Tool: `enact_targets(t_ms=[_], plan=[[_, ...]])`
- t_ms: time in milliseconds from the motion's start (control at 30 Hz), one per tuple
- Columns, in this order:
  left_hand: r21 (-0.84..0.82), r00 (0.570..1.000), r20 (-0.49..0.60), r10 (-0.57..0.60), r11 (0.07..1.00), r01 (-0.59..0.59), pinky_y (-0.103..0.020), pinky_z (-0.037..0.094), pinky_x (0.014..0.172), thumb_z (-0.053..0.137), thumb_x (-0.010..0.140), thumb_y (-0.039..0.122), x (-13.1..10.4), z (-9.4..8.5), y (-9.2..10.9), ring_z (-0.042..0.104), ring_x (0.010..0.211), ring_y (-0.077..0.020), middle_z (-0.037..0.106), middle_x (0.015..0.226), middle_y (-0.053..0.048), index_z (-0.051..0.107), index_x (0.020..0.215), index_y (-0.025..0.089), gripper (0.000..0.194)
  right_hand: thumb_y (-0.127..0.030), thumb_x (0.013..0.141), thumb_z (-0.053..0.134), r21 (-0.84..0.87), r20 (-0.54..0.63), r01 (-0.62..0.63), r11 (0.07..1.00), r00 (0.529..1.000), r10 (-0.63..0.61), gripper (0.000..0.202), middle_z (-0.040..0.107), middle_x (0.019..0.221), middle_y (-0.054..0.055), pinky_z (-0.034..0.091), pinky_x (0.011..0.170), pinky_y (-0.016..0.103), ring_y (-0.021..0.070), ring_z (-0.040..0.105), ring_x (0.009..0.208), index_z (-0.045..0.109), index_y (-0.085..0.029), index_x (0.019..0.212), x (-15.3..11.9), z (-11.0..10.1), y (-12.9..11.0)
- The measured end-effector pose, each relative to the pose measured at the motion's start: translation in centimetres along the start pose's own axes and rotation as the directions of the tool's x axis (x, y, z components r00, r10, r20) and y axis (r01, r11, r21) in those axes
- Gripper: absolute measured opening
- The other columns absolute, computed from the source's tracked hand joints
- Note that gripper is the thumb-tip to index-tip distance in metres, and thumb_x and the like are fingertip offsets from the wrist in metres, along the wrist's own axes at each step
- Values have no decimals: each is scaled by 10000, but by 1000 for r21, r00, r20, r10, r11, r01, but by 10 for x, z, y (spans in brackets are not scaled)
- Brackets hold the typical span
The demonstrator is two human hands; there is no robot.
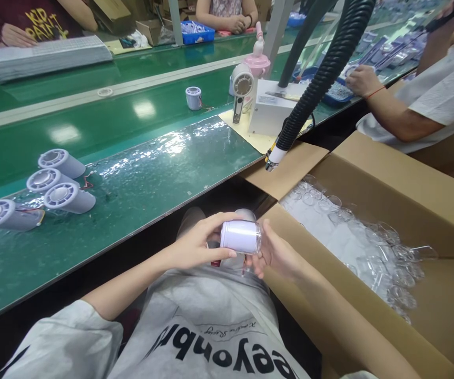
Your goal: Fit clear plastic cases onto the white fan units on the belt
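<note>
My left hand (pixel 207 242) is wrapped round a pale lilac cylinder (pixel 239 236), held on its side above my lap. A clear plastic rim (pixel 258 237) shows at the cylinder's right end. Around that rim my right hand (pixel 276 252) has its fingers curled, with the fingertips below the clear part. Thin reddish wires hang under the cylinder. To the left, several similar lilac cylinders (pixel 69 198) with round vented ends lie on the green work surface (pixel 151 184), some with wires.
An open cardboard box (pixel 428 295) with clear plastic parts (pixel 385 258) stands at the right. A black corrugated hose (pixel 314 79) hangs beside a white device (pixel 268 113). Across the belt are other people; another person's arm (pixel 404 113) is at right.
</note>
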State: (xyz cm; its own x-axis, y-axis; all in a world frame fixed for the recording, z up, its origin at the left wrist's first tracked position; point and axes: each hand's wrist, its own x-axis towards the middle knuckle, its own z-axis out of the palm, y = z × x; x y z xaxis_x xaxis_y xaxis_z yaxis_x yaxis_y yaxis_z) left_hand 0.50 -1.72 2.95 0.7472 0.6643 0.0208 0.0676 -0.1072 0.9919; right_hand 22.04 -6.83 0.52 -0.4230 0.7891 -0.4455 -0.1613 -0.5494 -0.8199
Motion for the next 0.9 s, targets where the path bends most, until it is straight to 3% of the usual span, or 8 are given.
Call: enact_targets(t_ms=[67, 133, 233, 267, 467, 667, 800, 900], plan=[[-88, 1000, -18, -24, 996, 23, -309, 546, 887, 714, 820, 264, -1, 1, 1, 621, 1092, -210, 549, 1336, -89, 483, 1363, 273, 590, -810, 837, 415, -189, -65, 305, 934, 945, -321, 755, 643, 1159, 158, 613, 652, 341, 212, 699, 767, 451, -209, 1291, -2, -3, 3], [-154, 999, -12, -45, 987, 43, -301, 551, 863, 706, 830, 268, -1, 1, 0, 644, 1040, -196, 581, 1289, -79, 470, 1371, 283, 591, -651, 829, 643, -471, -5, 557, 684, 774, -633, 739, 357, 1515, 142, 534, 961, 461, 291, 587, 1183, 344, -309, 1412, -4, -6, 5], [-187, 993, 32, -112, 975, 116, -314, 568, 794, 679, 854, 300, -2, 0, -2, 672, 934, -189, 625, 1210, -83, 422, 1417, 293, 619, -284, 897, 700, -683, 245, 651, 333, 633, -734, 581, 318, 1560, 48, 364, 1128, 518, 297, 374, 1395, 427, -391, 1398, -10, -10, 2], [-175, 992, 45, -120, 976, 127, -331, 567, 813, 685, 849, 303, -2, -1, -1, 670, 961, -202, 617, 1235, -92, 417, 1428, 294, 638, -235, 904, 687, -683, 262, 648, 337, 648, -715, 539, 395, 1518, 43, 386, 1117, 501, 288, 405, 1377, 473, -390, 1374, -11, -11, 1], [-244, 992, 108, -64, 966, 88, -414, 461, 1058, 746, 783, 180, -3, -3, 3, 581, 1236, -263, 489, 1463, -109, 423, 1450, 316, 753, -417, 878, 709, -244, 86, 516, 821, 855, -511, 497, 617, 1297, 55, 577, 891, 367, 241, 651, 1074, 556, -353, 1347, -15, -6, -3], [-349, 956, 178, -235, 893, 284, -404, 504, 964, 737, 790, 211, -5, -2, -6, 643, 1121, -254, 647, 1261, -91, 342, 1497, 308, 816, -311, 785, 807, -215, -24, 362, 907, 926, -376, 528, 725, 1072, 26, 585, 798, 346, 197, 695, 834, 635, -318, 1284, -18, -3, 2], [-342, 930, 160, -331, 865, 367, -333, 527, 842, 712, 801, 290, 0, 7, -19, 670, 952, -200, 649, 1221, -89, 332, 1495, 279, 791, -418, 762, 807, -182, -50, 341, 922, 933, -355, 587, 722, 1090, 39, 551, 877, 374, 228, 688, 928, 626, -278, 1303, -10, 1, 11], [-265, 898, 140, -417, 858, 440, -295, 536, 661, 638, 821, 418, 11, -6, -23, 650, 722, -160, 672, 1114, -94, 445, 1403, 223, 643, -538, 783, 751, -228, -139, 314, 922, 926, -350, 563, 706, 1113, 75, 564, 827, 368, 253, 682, 959, 664, -234, 1249, 0, -24, 12]])
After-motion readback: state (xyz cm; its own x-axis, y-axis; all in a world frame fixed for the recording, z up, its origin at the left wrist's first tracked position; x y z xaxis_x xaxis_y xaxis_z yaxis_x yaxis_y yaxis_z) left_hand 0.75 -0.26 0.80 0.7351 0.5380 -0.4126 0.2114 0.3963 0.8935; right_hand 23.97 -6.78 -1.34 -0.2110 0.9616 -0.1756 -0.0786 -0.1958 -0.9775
